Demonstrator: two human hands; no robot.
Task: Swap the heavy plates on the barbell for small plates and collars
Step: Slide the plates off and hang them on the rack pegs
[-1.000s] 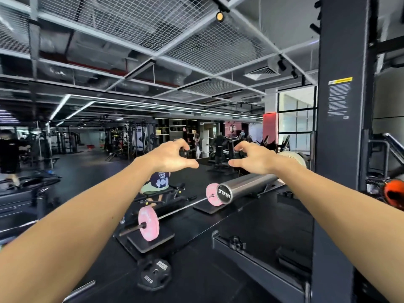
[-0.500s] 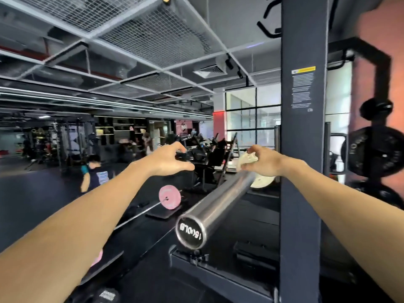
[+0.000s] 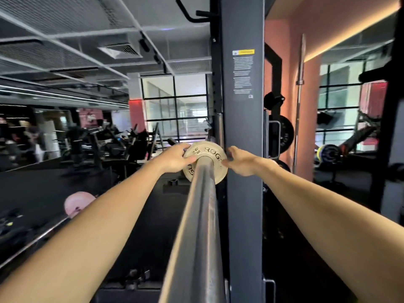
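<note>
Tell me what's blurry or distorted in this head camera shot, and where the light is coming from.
Head view: wide-angle lens stretches the forearms and the barbell sleeve; the gym background on the left is motion-smeared; the small plate reads fairly sharp; daylight enters through the windows, with a warm strip glow on the right.

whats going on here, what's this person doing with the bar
A person is at a gym rack, loading a small tan plate onto the barbell sleeve. The left hand and right hand grip the plate's edges. It sits far up the sleeve beside the rack upright.
</note>
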